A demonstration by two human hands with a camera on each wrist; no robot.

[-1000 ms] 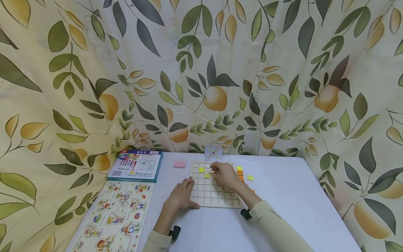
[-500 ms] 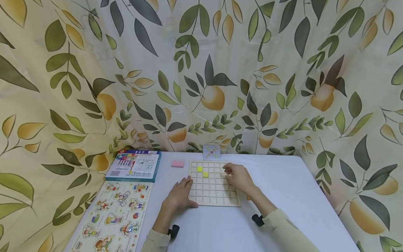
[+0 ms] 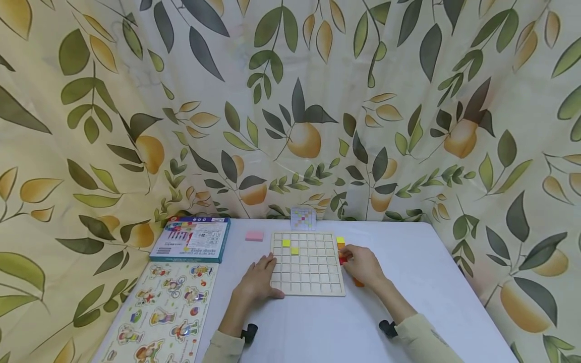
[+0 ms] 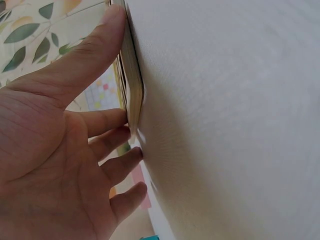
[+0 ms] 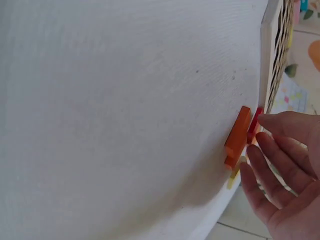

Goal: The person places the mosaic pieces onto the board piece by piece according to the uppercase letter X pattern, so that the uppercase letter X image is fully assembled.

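A pale wooden square board with a raised grid [image 3: 308, 272] lies flat on the white table [image 3: 317, 327], a bright yellow square tile [image 3: 286, 243] in one of its far-left cells, while the person's left hand [image 3: 257, 277], fingers parted and closed round nothing, rests against its left side with the thumb near the closest corner. Just beyond the board's right edge, the right hand [image 3: 365, 264] has its fingers slightly bent and thumb tip at a thin red tile [image 5: 255, 120] beside orange blocks [image 5: 237, 132], though whether it grips that tile I cannot tell
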